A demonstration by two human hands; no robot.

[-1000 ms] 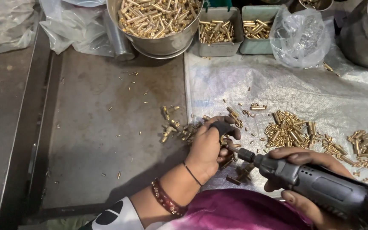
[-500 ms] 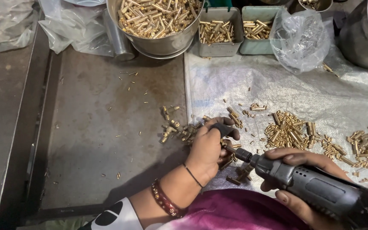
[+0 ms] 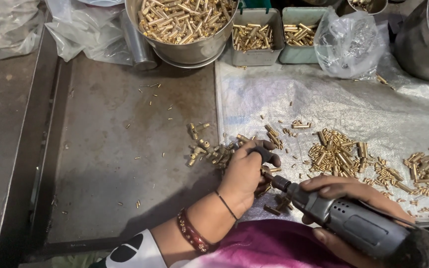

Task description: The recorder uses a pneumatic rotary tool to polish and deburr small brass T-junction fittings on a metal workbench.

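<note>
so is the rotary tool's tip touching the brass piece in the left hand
Cannot tell. In the head view the rotary tool tip runs under the left hand, whose fingers hide the contact point.

A steel bowl heaped with brass tubes is seen at the table's far edge. Two small green trays of tubes are set beside it, a crumpled plastic bag alongside.

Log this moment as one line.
left hand: pinching small brass tube | right hand: gripping grey handheld rotary tool, tip at tube | loose brass tubes on plastic sheet
</note>
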